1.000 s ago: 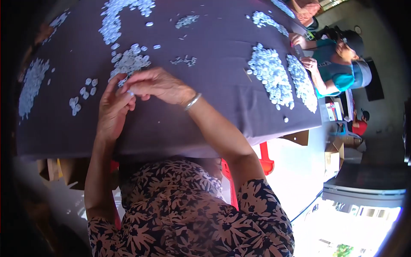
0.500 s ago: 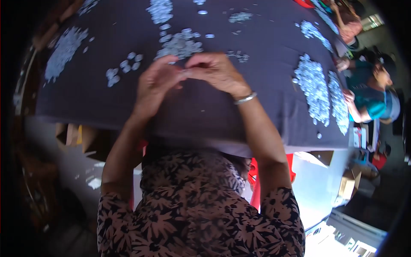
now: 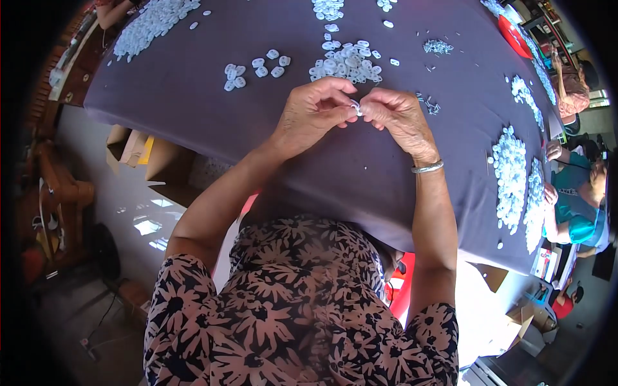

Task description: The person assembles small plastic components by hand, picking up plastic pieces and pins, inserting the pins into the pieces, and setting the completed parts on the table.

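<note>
Both hands meet above the dark cloth, just on the near side of a heap of small white oval plastic pieces. Between the fingertips sits a small white plastic piece, mostly covered by the fingers. My left hand pinches it from the left with thumb and index finger, the other fingers curled. From the right, my right hand, with a silver bangle at the wrist, grips the same piece between thumb and fingers. Just beyond my right hand lie a few tiny metal pins or screws.
Several loose white pieces lie left of the heap. A larger white pile is at the far left, another at the right. More metal bits lie farther back. A person in teal works at the right edge. Cardboard boxes stand below the table.
The view has turned, so the table and piles sit farther right in the picture. My hands stay together in front of the middle heap; the white piece between them shows more clearly.
</note>
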Available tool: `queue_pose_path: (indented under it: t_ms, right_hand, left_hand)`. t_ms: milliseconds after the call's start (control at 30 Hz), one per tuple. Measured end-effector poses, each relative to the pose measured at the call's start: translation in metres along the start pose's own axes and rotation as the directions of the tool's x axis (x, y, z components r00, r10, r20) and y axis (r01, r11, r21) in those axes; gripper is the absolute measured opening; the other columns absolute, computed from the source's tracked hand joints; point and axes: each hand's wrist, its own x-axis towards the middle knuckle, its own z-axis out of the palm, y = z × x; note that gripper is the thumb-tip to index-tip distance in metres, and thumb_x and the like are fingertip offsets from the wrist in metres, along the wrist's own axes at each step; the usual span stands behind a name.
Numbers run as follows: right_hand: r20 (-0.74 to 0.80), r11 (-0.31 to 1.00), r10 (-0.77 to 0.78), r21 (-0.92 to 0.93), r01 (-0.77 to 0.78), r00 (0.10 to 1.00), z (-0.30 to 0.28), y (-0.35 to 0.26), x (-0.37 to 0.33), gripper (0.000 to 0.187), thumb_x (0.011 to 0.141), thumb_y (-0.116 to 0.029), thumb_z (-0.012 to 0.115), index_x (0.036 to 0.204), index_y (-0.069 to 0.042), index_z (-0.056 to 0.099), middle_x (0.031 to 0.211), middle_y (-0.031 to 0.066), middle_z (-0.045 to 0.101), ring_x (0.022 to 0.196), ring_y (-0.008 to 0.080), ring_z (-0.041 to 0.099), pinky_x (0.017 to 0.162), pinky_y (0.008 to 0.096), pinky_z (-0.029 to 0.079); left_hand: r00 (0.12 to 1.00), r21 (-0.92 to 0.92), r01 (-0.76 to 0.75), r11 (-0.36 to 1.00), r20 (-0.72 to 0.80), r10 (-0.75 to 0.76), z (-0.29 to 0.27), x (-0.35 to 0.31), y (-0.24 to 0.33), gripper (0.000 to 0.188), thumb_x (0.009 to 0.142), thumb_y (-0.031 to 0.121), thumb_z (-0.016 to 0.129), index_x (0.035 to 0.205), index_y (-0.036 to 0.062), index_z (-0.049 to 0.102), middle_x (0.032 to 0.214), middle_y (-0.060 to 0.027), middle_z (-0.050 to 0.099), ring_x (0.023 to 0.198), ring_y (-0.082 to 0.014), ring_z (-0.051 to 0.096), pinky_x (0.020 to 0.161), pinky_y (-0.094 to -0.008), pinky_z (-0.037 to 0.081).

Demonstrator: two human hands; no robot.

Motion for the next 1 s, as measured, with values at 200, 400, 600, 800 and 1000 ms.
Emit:
queue_pose_path:
  t_ms: [200, 400, 600, 800, 1000]
  right_hand:
    - [-0.384, 0.998, 0.007, 0.058, 0.016, 0.923, -0.021, 0.0, 0.0, 0.015, 0.088, -0.017, 0.063, 0.086, -0.003, 0.067, 0.07, -0.0013, 0.058, 0.056, 0.0037, 0.047, 0.051, 0.0181, 0.038]
    - [-0.446, 0.953, 0.017, -0.264, -0.149, 0.895, -0.059, 0.005, -0.012, 0.009, 0.081, -0.011, 0.069, 0.081, -0.003, 0.067, 0.063, -0.0048, 0.053, 0.057, 0.0028, 0.041, 0.051, 0.0193, 0.034]
    - [-0.335, 0.786, 0.141, -0.534, -0.311, 0.932, -0.049, 0.001, -0.012, 0.016, 0.071, -0.015, 0.073, 0.074, -0.001, 0.066, 0.06, -0.0008, 0.055, 0.057, 0.0088, 0.049, 0.054, 0.0257, 0.041]
    - [-0.272, 0.716, 0.188, -0.62, -0.322, 0.944, -0.04, -0.001, -0.009, 0.017, 0.072, -0.015, 0.072, 0.074, 0.0, 0.066, 0.059, 0.0008, 0.056, 0.056, 0.01, 0.05, 0.054, 0.0273, 0.042]
    - [-0.305, 0.975, 0.158, -0.102, -0.198, 0.939, -0.017, -0.002, -0.002, 0.009, 0.08, -0.01, 0.066, 0.081, -0.002, 0.067, 0.064, -0.002, 0.055, 0.054, 0.0042, 0.047, 0.047, 0.0199, 0.038]
  left_hand:
    - [0.995, -0.042, -0.001, 0.999, -0.096, -0.003, -0.005, 0.005, -0.004, 0.027, 0.083, 0.001, 0.064, 0.108, 0.0033, 0.055, 0.082, -0.0077, 0.064, 0.073, -0.0119, 0.063, 0.064, -0.0238, 0.052]
    - [0.978, -0.114, -0.043, 0.993, -0.208, 0.018, -0.013, 0.007, -0.012, 0.028, 0.084, 0.002, 0.063, 0.11, 0.0059, 0.055, 0.084, -0.006, 0.062, 0.075, -0.0118, 0.062, 0.063, -0.0242, 0.052]
    - [0.971, 0.015, -0.041, 0.999, -0.234, 0.044, -0.01, 0.006, -0.012, 0.028, 0.085, 0.002, 0.061, 0.111, 0.0065, 0.054, 0.086, -0.0048, 0.062, 0.075, -0.0103, 0.061, 0.063, -0.0227, 0.049]
    - [0.987, 0.03, -0.002, 1.0, -0.162, 0.007, 0.001, 0.001, -0.008, 0.03, 0.084, 0.003, 0.062, 0.112, 0.0075, 0.052, 0.084, -0.0047, 0.062, 0.074, -0.0089, 0.06, 0.063, -0.0224, 0.049]
    - [0.997, -0.005, 0.047, 0.999, -0.061, -0.048, 0.013, -0.003, -0.005, 0.032, 0.084, 0.003, 0.062, 0.113, 0.005, 0.048, 0.083, -0.0046, 0.061, 0.074, -0.0081, 0.059, 0.061, -0.0214, 0.048]
